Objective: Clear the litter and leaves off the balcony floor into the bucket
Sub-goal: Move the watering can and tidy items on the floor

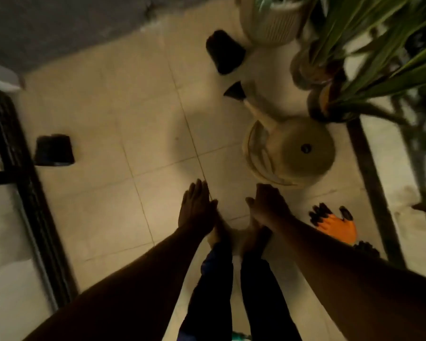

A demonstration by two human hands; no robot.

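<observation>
Pale, dimly lit floor tiles fill a blurred downward view of a balcony, a grey wall along the far edge and a dark door track running down the left edge. A person stands barefoot near the floor's near edge, both arms stretched out in front. The left hand and right hand hang side by side above the feet, fingers extended and relaxed, grasping nothing. Just beyond the right hand a cream watering can sits on the tiles, its dark-tipped spout pointing toward the far edge. An orange glove with black fingertips lies near the right forearm by the right-edge railing. Green potted plants and a ribbed cream pot crowd the far right corner, a black pot tipped beside them. Another black pot rests by the left-edge track. Motion blur hides any leaves or litter on the tiles, and which container is the bucket cannot be told.
</observation>
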